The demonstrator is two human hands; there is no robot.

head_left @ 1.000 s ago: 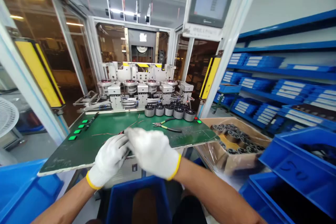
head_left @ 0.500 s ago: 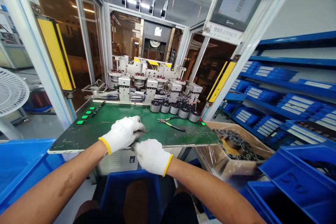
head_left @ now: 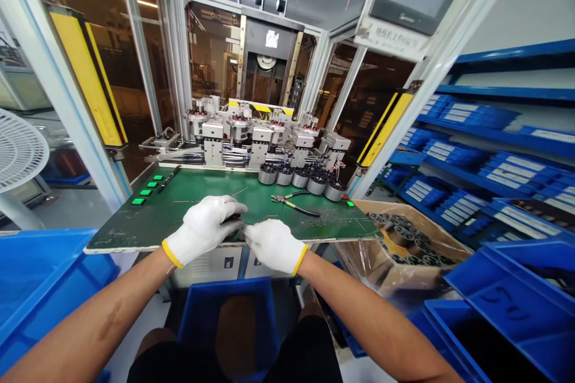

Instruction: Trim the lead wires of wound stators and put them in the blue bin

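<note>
Both of my hands wear white gloves with yellow cuffs and meet over the front edge of the green work table point(head_left: 148, 224). My left hand point(head_left: 204, 228) is curled around a small dark part that is mostly hidden. My right hand point(head_left: 275, 245) is closed in a pinch right beside it, fingertips touching the same spot; what it pinches is too small to name. Thin copper wire pieces point(head_left: 238, 192) lie on the table just beyond my hands.
Green-handled pliers point(head_left: 294, 203) lie on the table, with a row of several metal stators point(head_left: 296, 178) behind them before the winding machine point(head_left: 251, 137). A cardboard box of stators point(head_left: 404, 245) stands right, blue bins point(head_left: 507, 299) and shelves further right. Green buttons point(head_left: 146, 191) sit left.
My hands have shifted apart slightly; the right hand moved from below the left to beside it on the right. The view tilted up a little.
</note>
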